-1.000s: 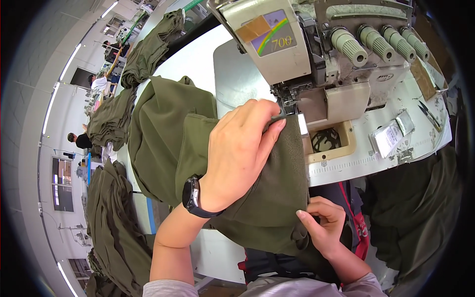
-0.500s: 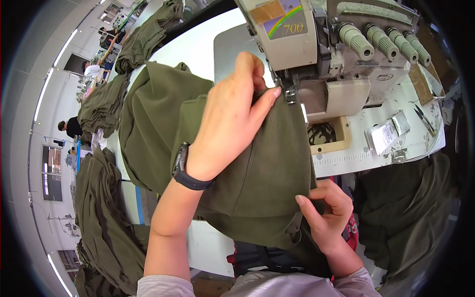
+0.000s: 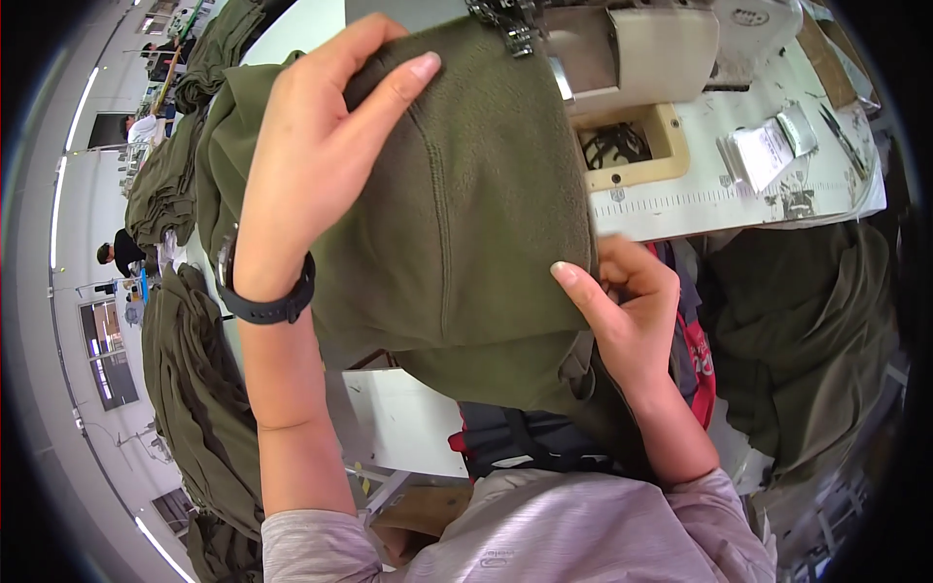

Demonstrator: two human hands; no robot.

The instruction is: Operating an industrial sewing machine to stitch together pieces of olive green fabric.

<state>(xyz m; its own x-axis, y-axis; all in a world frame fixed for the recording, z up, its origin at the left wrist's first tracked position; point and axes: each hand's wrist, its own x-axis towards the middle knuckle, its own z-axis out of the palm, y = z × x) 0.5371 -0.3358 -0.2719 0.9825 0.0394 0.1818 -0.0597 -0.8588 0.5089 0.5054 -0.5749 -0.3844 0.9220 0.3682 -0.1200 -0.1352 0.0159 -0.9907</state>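
An olive-green fabric piece (image 3: 505, 214) with a stitched seam down its middle lies across the machine's front. Its top edge runs to the presser foot (image 3: 510, 24) of a pale sewing machine (image 3: 666, 49). My left hand (image 3: 306, 155), with a dark watch at the wrist, grips the cloth's upper edge left of the foot, thumb on top and fingertips hidden by the cloth. My right hand (image 3: 637, 316) pinches the right edge lower down, its thumb on the near face and its fingers partly behind. Below it the cloth's lower end hangs in folds over my lap.
Piles of olive cloth (image 3: 194, 369) hang at the left, with more dark cloth (image 3: 797, 340) at the lower right. A clear packet (image 3: 763, 155) and tweezers-like tool (image 3: 844, 141) lie on the white table (image 3: 661, 214). People (image 3: 121, 253) are in the far left background.
My left hand has moved left, away from the presser foot, along the cloth's edge. More of the seam shows. The machine sits higher in the picture; my right hand keeps its hold.
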